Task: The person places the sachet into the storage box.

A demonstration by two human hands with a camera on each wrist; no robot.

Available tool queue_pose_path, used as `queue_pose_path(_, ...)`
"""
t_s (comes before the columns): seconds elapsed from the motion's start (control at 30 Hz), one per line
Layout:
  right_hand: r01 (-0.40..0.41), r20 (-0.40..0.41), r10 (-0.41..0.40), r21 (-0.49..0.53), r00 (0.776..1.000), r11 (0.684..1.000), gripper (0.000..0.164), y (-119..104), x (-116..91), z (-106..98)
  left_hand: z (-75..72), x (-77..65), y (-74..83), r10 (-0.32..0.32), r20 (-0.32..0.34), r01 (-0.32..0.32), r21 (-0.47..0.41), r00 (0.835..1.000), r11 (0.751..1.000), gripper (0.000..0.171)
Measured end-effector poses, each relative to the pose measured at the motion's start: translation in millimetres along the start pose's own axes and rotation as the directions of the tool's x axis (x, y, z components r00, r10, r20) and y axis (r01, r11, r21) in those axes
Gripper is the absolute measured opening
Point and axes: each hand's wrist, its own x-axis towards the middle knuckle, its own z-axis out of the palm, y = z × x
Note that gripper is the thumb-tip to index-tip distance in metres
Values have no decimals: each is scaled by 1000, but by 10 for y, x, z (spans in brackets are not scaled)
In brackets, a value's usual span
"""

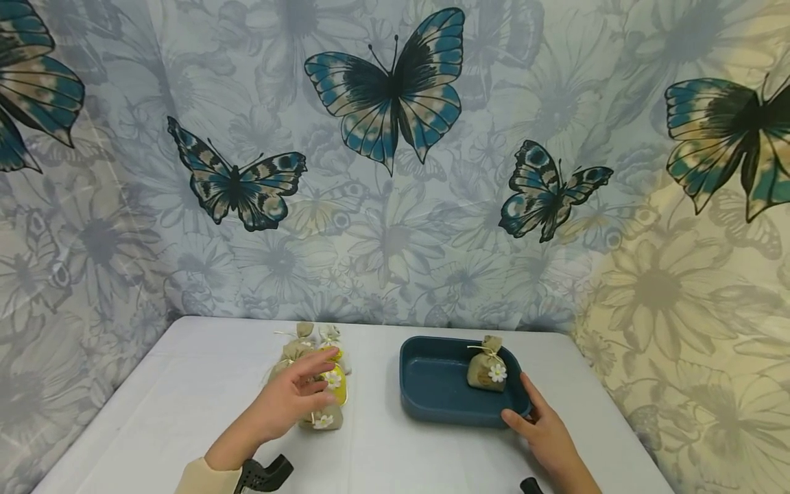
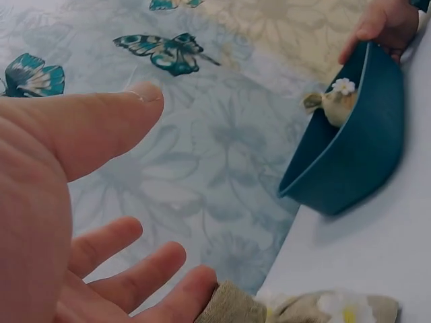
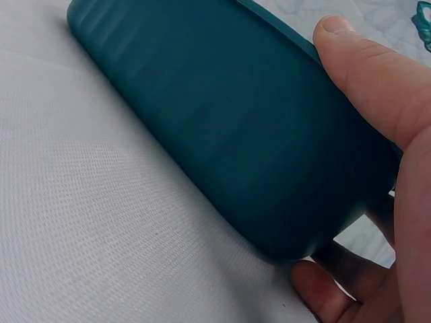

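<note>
My left hand [image 1: 286,401] hovers above a cluster of small drawstring sachets on the left of the table, its thumb and fingers apart with nothing between them. Among these are a beige burlap sachet [image 1: 327,419] with a white flower, a yellow one [image 1: 341,390] and a whitish one [image 1: 330,334]; the hand partly hides them. In the left wrist view a fingertip overlaps the neck of a beige sachet [image 2: 232,306]; I cannot tell whether they touch. My right hand [image 1: 549,436] grips the right end of a dark teal basin [image 1: 447,412], which holds one beige sachet [image 1: 484,374].
A white cloth covers the table [image 1: 154,412]. Behind it hangs a fabric backdrop [image 1: 395,240] with butterflies and flowers, close to the table's back edge. A dark strap [image 1: 265,475] sits at the left wrist.
</note>
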Motion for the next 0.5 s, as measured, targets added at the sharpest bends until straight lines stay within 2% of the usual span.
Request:
queue_pose_path(0.2, -10, -2, 10, 21, 1000, 1000, 92, 17, 12, 5, -142, -98, 7, -90, -77, 92, 19, 993, 996, 70)
queue_pose_path(0.33, -1, 0, 1, 34, 1000, 999, 91, 13, 11, 8, -246, -160, -33, -105, -120, 113, 55, 987, 992, 69)
queue_pose_path(0.5, 6, 3, -6, 34, 1000, 999, 91, -3, -3, 9, -359, -259, -111, -137, -115, 145, 59, 984, 988, 71)
